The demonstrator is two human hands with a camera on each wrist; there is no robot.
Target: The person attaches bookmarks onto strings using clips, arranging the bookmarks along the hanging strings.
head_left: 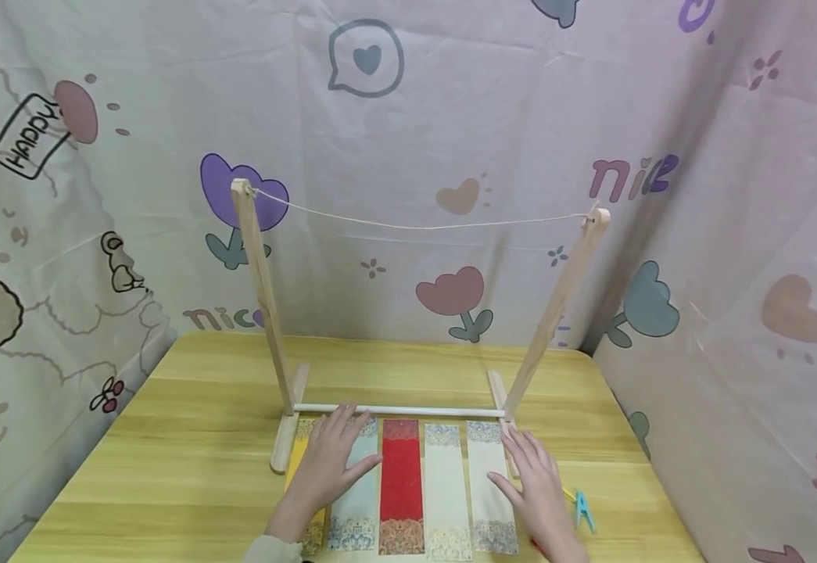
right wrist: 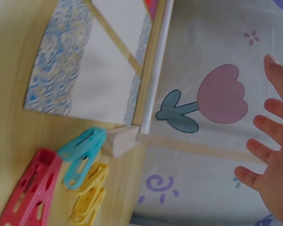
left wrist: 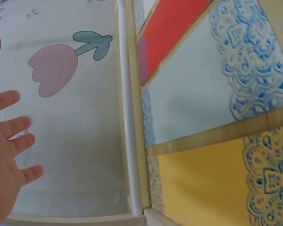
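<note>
My left hand is over the yellow strip and the light blue strip, fingers spread and holding nothing. A red strip lies in the middle, with a cream strip to its right. At the right end is a white strip; my right hand hovers by its right edge, fingers apart and empty. All the strips have lace-patterned ends and lie side by side. In the wrist views, the left hand and right hand both show extended fingers.
Behind the strips stands a wooden rack with a left post, right post, white bottom rod and slack string between the tops. Right of it lie blue, yellow and red plastic clothes pegs. Printed cloth encloses the table.
</note>
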